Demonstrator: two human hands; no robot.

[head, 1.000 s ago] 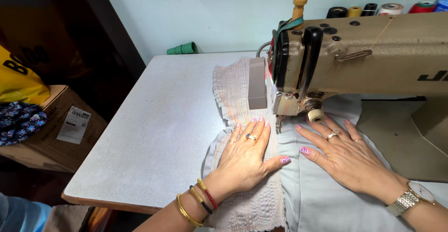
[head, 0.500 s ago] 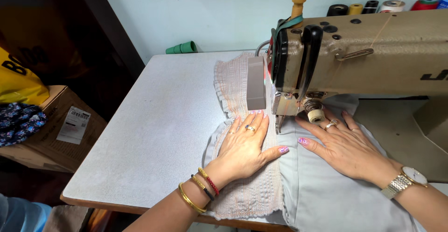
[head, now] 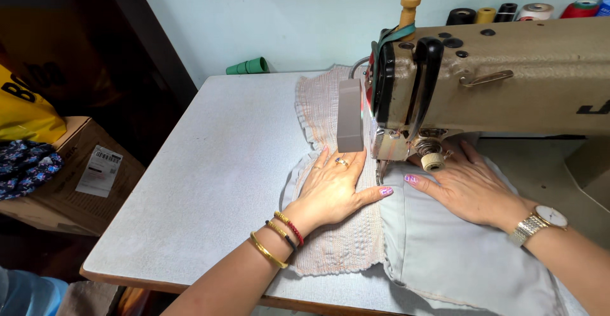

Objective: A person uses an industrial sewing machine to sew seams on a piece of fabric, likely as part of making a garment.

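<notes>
Grey table (head: 210,182): left hand (head: 333,189) and right hand (head: 467,185) spread flat, pressing fabric (head: 445,252).

Soft, even light is falling from above and slightly behind the viewer, keeping the pale counter (head: 210,182) and the wall bright without glare. The sewing machine (head: 508,81) is casting a gentle shadow beneath its arm, darkening the fabric (head: 445,252) near the needle. The hands (head: 333,192) are showing crisply, with only faint shadows under the palms. The left side is sinking into deep dimness, where the cardboard box (head: 82,182) is losing detail. The wide lens is bending straight lines slightly towards the frame edges. Focus is holding sharp throughout.
</notes>
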